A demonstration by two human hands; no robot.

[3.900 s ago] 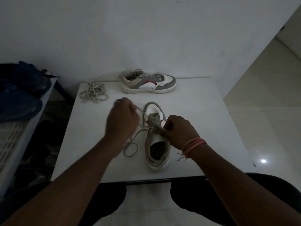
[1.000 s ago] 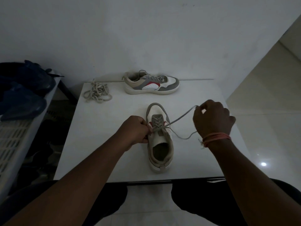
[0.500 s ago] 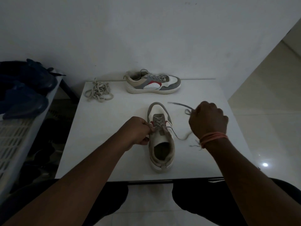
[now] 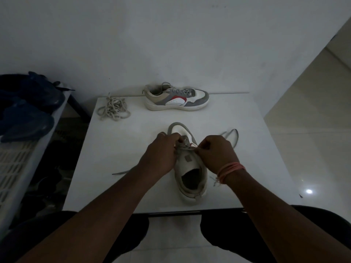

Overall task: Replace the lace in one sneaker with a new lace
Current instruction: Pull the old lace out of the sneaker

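Observation:
A white and grey sneaker (image 4: pixel 191 177) stands on the white table (image 4: pixel 117 154), toe pointing away from me. My left hand (image 4: pixel 161 154) grips its left side at the eyelets. My right hand (image 4: pixel 214 154) pinches the grey lace (image 4: pixel 232 136) at the right eyelets. One lace end loops out to the right of the shoe; the other end lies to the left beside my left forearm. A loose tan lace (image 4: pixel 114 109) is bundled at the table's far left.
A second, laced sneaker (image 4: pixel 176 98) lies on its side along the far edge by the wall. A white slatted rack (image 4: pixel 17 162) with dark blue shoes (image 4: pixel 24 111) stands to the left. Tiled floor opens to the right.
My right hand has come back in from the right to the eyelets, and the pulled lace end now lies slack on the table. My left hand shifted up onto the tongue area.

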